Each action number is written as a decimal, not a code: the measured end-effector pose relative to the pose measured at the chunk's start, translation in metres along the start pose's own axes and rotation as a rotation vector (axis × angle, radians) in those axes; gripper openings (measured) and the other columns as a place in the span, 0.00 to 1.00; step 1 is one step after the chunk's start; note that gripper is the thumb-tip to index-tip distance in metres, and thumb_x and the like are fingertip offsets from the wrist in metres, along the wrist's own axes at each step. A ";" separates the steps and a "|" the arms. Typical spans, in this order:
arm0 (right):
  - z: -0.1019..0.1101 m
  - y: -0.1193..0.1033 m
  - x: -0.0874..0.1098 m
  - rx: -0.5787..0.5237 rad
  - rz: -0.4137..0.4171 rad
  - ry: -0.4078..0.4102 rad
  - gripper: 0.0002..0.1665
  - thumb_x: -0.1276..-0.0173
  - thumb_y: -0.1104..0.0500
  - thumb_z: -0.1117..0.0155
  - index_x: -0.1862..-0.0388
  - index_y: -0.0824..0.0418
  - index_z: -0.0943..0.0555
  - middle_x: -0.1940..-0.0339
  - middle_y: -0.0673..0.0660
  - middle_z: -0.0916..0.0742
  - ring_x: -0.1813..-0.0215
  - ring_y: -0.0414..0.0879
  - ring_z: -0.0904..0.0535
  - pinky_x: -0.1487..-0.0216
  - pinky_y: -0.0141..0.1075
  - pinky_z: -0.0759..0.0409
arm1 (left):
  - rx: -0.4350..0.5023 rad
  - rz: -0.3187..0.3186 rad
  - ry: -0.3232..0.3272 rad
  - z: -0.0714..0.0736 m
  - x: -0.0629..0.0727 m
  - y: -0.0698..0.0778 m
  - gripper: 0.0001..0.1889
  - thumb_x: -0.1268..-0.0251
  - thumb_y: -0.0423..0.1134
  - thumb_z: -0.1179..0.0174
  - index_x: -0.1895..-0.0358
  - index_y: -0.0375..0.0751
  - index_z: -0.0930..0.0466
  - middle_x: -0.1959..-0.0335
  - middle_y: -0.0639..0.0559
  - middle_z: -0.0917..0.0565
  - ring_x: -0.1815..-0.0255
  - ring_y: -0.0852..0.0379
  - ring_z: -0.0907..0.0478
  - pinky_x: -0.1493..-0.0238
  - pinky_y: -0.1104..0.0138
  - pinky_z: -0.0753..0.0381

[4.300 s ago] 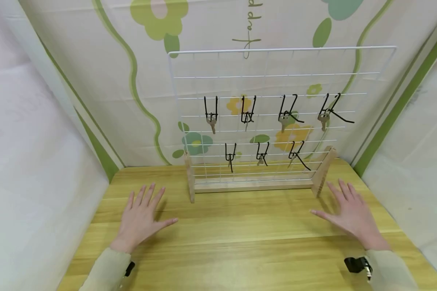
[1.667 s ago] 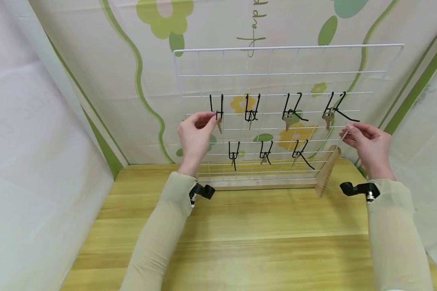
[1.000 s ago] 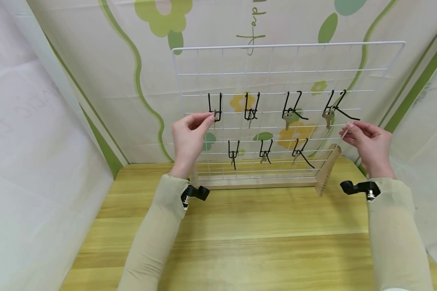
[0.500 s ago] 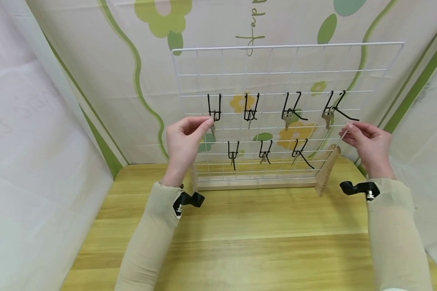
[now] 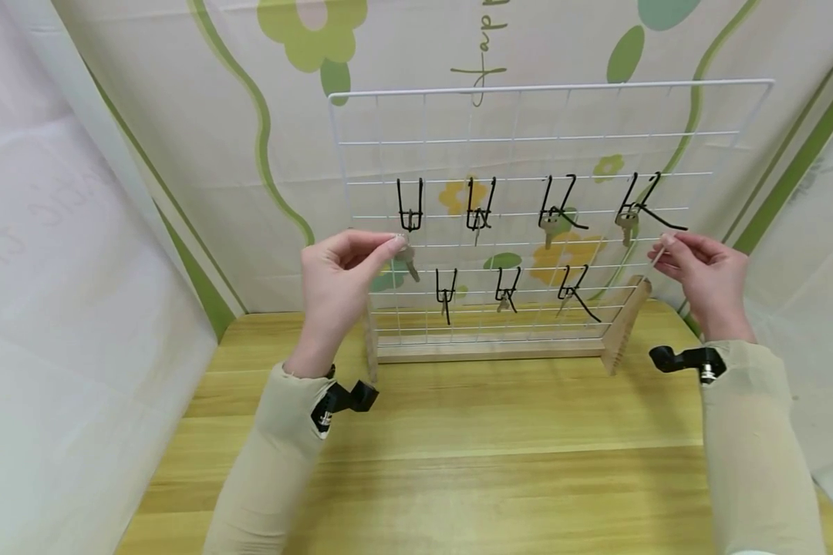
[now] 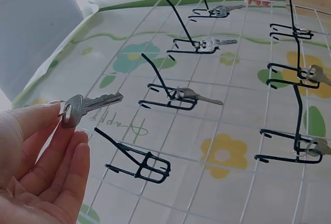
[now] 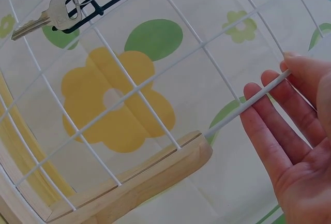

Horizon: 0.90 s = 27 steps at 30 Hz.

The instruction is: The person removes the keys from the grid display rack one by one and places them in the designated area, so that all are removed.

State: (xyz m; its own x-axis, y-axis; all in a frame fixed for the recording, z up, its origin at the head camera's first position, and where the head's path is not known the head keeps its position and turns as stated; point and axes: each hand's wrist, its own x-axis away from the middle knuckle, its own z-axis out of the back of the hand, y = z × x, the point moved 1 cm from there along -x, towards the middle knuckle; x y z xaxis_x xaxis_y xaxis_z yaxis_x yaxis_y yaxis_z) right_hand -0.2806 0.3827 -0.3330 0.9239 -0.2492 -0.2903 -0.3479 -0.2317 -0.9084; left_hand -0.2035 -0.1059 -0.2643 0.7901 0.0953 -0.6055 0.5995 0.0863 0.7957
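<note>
My left hand (image 5: pixel 336 281) pinches a silver key (image 6: pixel 77 110) by its small ring, between thumb and forefinger. The key is off its black hook (image 6: pixel 145 164), the upper-left one on the white wire grid (image 5: pixel 548 89), and hangs just below and in front of it in the head view. On the grid's right side, my right hand (image 5: pixel 704 277) grips the white edge wire (image 7: pixel 253 100) between thumb and fingers, above the wooden foot (image 7: pixel 181 157). Keys still hang on the other hooks, among them a key (image 5: pixel 550 225) in the upper row and a key (image 7: pixel 59 14) near the right hand.
The grid stands upright in a wooden base (image 5: pixel 486 352) on a wood-grain table (image 5: pixel 486 455). Flower-patterned cloth (image 5: pixel 403 46) closes off the back, and pale cloth walls stand on both sides. Long prongs of the black hooks jut forward from the grid.
Both hands rose from the table to the grid. The left hand took the key off the upper-left hook and drew it down, left and toward me. The right hand has stayed on the edge wire.
</note>
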 end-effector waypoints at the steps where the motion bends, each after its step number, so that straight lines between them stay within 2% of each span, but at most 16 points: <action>1: 0.000 0.000 0.000 0.002 -0.001 0.000 0.16 0.33 0.67 0.28 0.48 0.72 0.15 0.63 0.61 0.10 0.62 0.49 0.10 0.58 0.39 0.17 | -0.007 -0.001 -0.006 0.002 0.002 0.000 0.07 0.38 0.36 0.26 0.62 0.37 0.09 0.65 0.50 0.10 0.66 0.50 0.15 0.69 0.70 0.20; 5: -0.001 0.000 0.002 0.024 -0.015 0.003 0.17 0.34 0.66 0.28 0.48 0.71 0.15 0.62 0.61 0.10 0.62 0.49 0.10 0.58 0.38 0.16 | -0.051 0.002 -0.026 0.010 0.011 -0.006 0.06 0.38 0.35 0.26 0.62 0.36 0.09 0.65 0.50 0.10 0.67 0.50 0.14 0.67 0.69 0.17; 10: 0.000 0.002 0.000 0.030 -0.012 -0.001 0.17 0.33 0.65 0.28 0.47 0.71 0.15 0.62 0.60 0.10 0.62 0.48 0.11 0.57 0.38 0.17 | -0.091 0.045 -0.051 0.022 0.024 -0.022 0.06 0.38 0.36 0.26 0.61 0.37 0.09 0.66 0.49 0.10 0.66 0.47 0.14 0.67 0.70 0.18; 16: 0.002 0.005 -0.002 0.020 -0.009 -0.002 0.18 0.33 0.65 0.28 0.47 0.71 0.15 0.62 0.60 0.10 0.62 0.48 0.11 0.58 0.38 0.17 | -0.139 0.148 -0.076 0.037 0.038 -0.047 0.07 0.38 0.38 0.26 0.61 0.38 0.09 0.63 0.49 0.10 0.64 0.52 0.14 0.64 0.70 0.18; 21: 0.002 0.004 -0.001 0.011 -0.019 0.009 0.18 0.34 0.64 0.27 0.47 0.70 0.15 0.62 0.60 0.10 0.62 0.48 0.10 0.58 0.38 0.16 | -0.198 0.239 -0.136 0.050 0.054 -0.071 0.10 0.36 0.44 0.27 0.59 0.41 0.09 0.62 0.51 0.10 0.63 0.54 0.15 0.62 0.68 0.17; 27: 0.002 0.004 -0.002 0.001 -0.023 0.017 0.17 0.35 0.64 0.26 0.48 0.70 0.14 0.62 0.60 0.09 0.62 0.48 0.10 0.58 0.37 0.16 | -0.267 0.359 -0.206 0.057 0.076 -0.099 0.12 0.37 0.49 0.27 0.59 0.46 0.08 0.61 0.55 0.10 0.61 0.54 0.15 0.60 0.66 0.16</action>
State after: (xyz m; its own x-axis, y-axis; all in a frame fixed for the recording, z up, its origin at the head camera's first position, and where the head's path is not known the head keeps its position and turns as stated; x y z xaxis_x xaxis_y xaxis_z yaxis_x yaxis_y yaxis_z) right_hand -0.2833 0.3840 -0.3366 0.9289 -0.2598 -0.2639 -0.3262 -0.2367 -0.9152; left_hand -0.1958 -0.1642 -0.3887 0.9659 -0.0297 -0.2570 0.2518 0.3372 0.9071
